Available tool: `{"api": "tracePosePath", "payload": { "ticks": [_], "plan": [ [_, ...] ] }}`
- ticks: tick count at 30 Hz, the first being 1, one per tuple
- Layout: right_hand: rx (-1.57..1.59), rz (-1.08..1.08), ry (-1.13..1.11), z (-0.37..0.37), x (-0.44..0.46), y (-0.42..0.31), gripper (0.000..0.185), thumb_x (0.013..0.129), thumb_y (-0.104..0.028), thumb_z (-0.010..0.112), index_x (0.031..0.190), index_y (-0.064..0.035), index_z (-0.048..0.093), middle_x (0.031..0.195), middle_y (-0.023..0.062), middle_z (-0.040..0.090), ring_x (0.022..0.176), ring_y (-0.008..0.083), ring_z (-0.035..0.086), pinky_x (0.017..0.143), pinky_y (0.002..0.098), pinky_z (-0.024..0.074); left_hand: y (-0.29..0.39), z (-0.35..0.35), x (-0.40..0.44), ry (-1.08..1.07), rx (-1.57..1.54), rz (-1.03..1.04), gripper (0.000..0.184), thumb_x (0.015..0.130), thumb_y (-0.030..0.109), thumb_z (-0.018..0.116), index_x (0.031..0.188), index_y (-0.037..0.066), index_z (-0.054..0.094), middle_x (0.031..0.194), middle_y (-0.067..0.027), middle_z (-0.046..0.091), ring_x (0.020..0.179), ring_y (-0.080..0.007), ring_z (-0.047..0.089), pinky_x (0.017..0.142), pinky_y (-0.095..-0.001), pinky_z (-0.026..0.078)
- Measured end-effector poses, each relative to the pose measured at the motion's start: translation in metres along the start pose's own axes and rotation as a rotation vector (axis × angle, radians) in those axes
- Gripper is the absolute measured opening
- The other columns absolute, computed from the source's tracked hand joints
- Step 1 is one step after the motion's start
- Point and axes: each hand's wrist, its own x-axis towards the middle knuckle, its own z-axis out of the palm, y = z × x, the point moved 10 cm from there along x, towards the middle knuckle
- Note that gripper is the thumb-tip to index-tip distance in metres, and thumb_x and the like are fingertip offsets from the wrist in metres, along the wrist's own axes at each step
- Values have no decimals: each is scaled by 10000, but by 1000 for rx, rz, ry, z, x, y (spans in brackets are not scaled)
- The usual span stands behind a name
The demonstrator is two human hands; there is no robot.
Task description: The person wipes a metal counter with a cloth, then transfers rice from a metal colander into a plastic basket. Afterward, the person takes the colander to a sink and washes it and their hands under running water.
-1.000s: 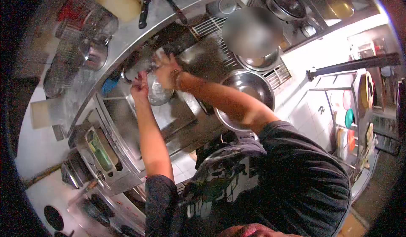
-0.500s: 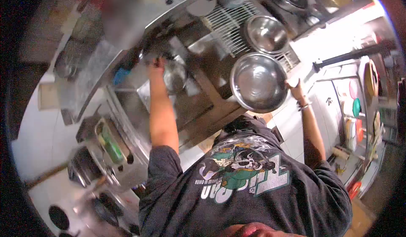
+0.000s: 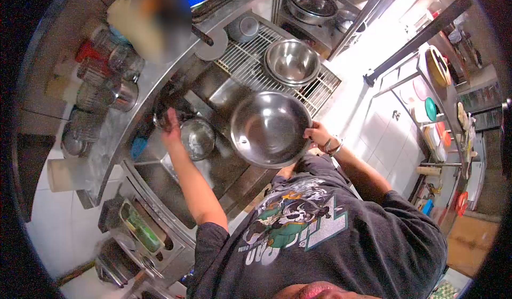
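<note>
My right hand [image 3: 320,135] grips the rim of a large, shiny metal bowl [image 3: 271,131], tilted with its inside facing up at me. The bowl hangs over the right side of the sink [image 3: 226,176], in front of my body. My left hand [image 3: 171,129] reaches to the far left part of the sink, by dark fittings at its back wall. Its fingers are blurred, and whether they hold anything is unclear. Just right of that hand, a smaller round metal bowl [image 3: 198,139] lies in the sink.
Stacked metal bowls [image 3: 292,62] rest on a wire rack [image 3: 250,59] beyond the sink. A grey cup [image 3: 244,29] stands there too. Glass jars and metal containers [image 3: 122,94] line the ledge at left. A shelf unit [image 3: 400,86] with plastic ware stands right.
The large bowl in my right hand has moved left, closer to the smaller bowl in the sink. My left hand stays near the same spot. The camera view has shifted.
</note>
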Motion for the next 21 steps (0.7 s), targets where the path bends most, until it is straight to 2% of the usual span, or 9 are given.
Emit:
{"api": "tracePosePath", "payload": {
  "ticks": [2, 6, 8, 9, 10, 14, 15, 18, 21],
  "plan": [
    [-43, -53, 21, 4, 0, -42, 190, 788, 13, 588, 976, -3, 613, 760, 49, 622, 565, 155, 598, 367, 271, 476, -20, 11, -19, -23, 20, -111, 359, 919, 149, 408, 1156, -51, 589, 1198, -256, 600, 1140, -384, 577, 945, -541, 482],
    [-338, -546, 99, -40, 32, -179, 124, 839, -20, 537, 936, -23, 615, 772, 49, 613, 536, 152, 586, 358, 249, 457, 2, -11, -17, -181, 459, -124, 199, 870, 150, 449, 809, 17, 584, 826, -158, 633, 792, -307, 611, 735, -393, 486],
    [-356, -520, 103, -69, 56, -233, 115, 859, -37, 542, 934, -22, 628, 823, 71, 630, 670, 181, 619, 511, 277, 512, 8, -19, -19, -241, 641, -101, 185, 819, 133, 486, 644, 101, 434, 630, -78, 505, 611, -234, 492, 641, -359, 400],
    [-24, -161, 166, -73, 52, -250, 116, 871, -47, 559, 944, -17, 644, 870, 89, 650, 813, 209, 656, 665, 307, 571, 15, -23, -18, -184, 748, -30, 124, 832, 170, 499, 735, 102, 462, 727, -92, 519, 695, -248, 499, 688, -384, 404],
    [-402, -393, 150, -109, 109, -274, 143, 898, -63, 530, 992, 3, 615, 902, 127, 650, 828, 239, 666, 645, 310, 594, 23, -29, -22, -86, 851, 63, 108, 845, 207, 512, 827, 102, 491, 824, -106, 533, 779, -262, 506, 734, -408, 408],
    [440, -37, -94, -130, 214, -306, 287, 932, -40, 434, 1152, 140, 391, 1003, 327, 595, 813, 438, 672, 573, 340, 646, 49, -66, -96, 599, 1212, 487, 387, 898, 355, 564, 1191, 105, 604, 1211, -161, 589, 1115, -319, 534, 920, -507, 425],
    [509, -88, -27, -138, 237, -321, 131, 919, 0, 419, 984, 113, 408, 1036, 269, 524, 935, 565, 614, 665, 337, 653, 57, -79, -107, 596, 1295, 465, 448, 897, 387, 569, 1247, 107, 564, 1271, -143, 548, 1167, -315, 497, 948, -518, 406],
    [637, -78, 65, -189, 371, -336, 148, 916, 5, 397, 1008, 120, 399, 1031, 299, 518, 884, 555, 625, 625, 382, 655, 76, -117, -154, 395, 1673, 385, 653, 893, 484, 582, 1412, 112, 444, 1451, -86, 425, 1324, -301, 386, 1033, -552, 348],
    [730, -315, 166, -242, 478, -371, 203, 931, -28, 404, 1089, 97, 433, 1054, 290, 545, 813, 516, 615, 530, 528, 610, 78, -159, -242, 763, 1406, 502, 650, 897, 463, 587, 1404, 81, 447, 1444, -91, 428, 1309, -299, 394, 1064, -511, 318]
  ]
}}
